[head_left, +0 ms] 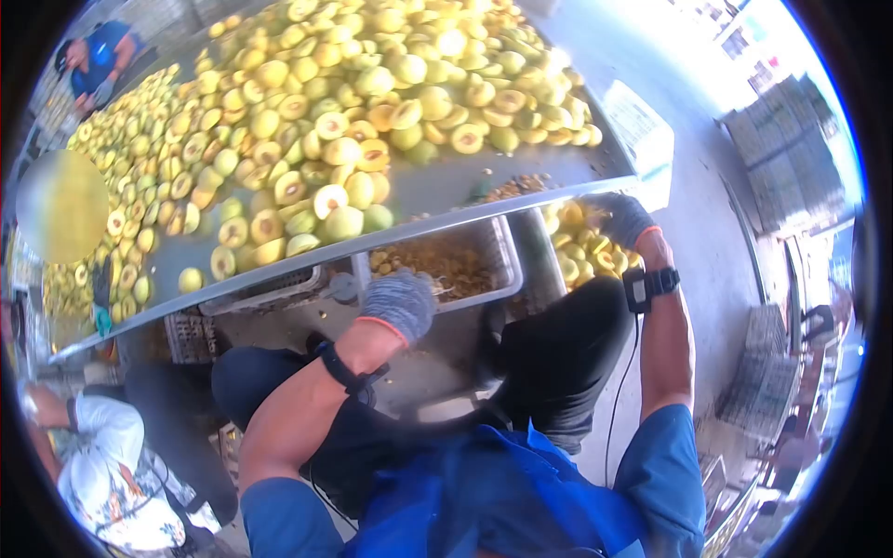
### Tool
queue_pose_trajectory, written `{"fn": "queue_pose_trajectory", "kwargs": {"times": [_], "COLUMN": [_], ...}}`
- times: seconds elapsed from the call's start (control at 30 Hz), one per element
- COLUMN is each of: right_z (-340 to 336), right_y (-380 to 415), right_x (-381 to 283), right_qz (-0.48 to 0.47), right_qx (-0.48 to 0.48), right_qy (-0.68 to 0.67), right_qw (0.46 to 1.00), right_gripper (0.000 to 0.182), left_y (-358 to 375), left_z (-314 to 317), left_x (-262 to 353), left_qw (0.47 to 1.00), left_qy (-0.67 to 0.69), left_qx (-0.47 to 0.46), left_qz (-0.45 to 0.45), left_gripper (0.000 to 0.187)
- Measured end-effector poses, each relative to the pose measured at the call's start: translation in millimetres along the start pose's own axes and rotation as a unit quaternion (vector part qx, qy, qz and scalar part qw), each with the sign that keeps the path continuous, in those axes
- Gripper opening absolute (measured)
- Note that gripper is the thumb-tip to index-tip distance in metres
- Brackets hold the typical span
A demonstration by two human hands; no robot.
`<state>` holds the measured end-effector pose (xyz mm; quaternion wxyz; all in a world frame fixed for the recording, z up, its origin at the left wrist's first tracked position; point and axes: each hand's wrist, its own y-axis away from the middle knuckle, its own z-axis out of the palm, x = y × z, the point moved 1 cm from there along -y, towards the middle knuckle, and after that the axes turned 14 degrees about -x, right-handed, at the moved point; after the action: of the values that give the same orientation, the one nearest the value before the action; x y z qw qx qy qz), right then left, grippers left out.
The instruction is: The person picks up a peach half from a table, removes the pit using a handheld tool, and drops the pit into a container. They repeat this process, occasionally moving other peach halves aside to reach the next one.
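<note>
My left hand [400, 303], in a grey knit glove with an orange cuff, hangs over the near edge of a white crate [512, 260] that holds brown fruit pits [437, 265]. Its fingers are curled; something thin and pale shows at the fingertips, too small to name. My right hand [623, 219], gloved the same way, reaches over a container of yellow fruit halves [581, 251] beside the table's corner. Blur and shade hide its fingertips. Ahead, the metal table [521, 167] carries a large heap of halved yellow fruit [372, 84] that look like peaches, many with the pit still in.
A raised metal rim [279, 270] runs along the table's near side. Loose pits [521, 186] lie near its right corner. One co-worker [98, 60] is at the far left, another person [121, 465] at lower left. Stacked crates [786, 153] stand on the right.
</note>
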<state>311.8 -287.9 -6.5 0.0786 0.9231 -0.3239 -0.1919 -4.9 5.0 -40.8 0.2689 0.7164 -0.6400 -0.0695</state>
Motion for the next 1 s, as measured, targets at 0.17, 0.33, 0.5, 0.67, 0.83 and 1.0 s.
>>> {"fn": "queue_pose_trajectory", "kwargs": {"times": [0.17, 0.33, 0.5, 0.67, 0.83, 1.0], "right_z": [-4, 24, 51, 59, 22, 48], "right_y": [-54, -161, -218, -208, -135, -92], "right_x": [-128, -162, -162, -156, -197, -223], "right_qz": [-0.103, -0.036, 0.067, -0.064, -0.149, -0.188], "right_qx": [0.084, 0.193, 0.161, 0.252, 0.072, -0.036], "right_qy": [0.014, 0.015, 0.013, -0.042, -0.325, -0.568], "right_qw": [0.991, 0.98, 0.985, 0.965, 0.931, 0.8], "right_gripper": [0.032, 0.04, 0.043, 0.039, 0.044, 0.047], "left_y": [-9, -6, 9, 15, 16, 4], "left_z": [16, 7, -3, -13, -27, -26], "left_x": [-5, -5, -14, -25, -26, -25], "left_qw": [0.999, 0.998, 0.987, 0.982, 0.943, 0.847], "left_qy": [0.01, 0.026, 0.096, 0.138, 0.246, 0.387], "left_qx": [0.038, 0.057, 0.126, 0.13, 0.222, 0.356], "left_qz": [0.015, 0.03, 0.012, 0.008, 0.022, 0.074], "left_gripper": [0.029, 0.024, 0.024, 0.023, 0.029, 0.023]}}
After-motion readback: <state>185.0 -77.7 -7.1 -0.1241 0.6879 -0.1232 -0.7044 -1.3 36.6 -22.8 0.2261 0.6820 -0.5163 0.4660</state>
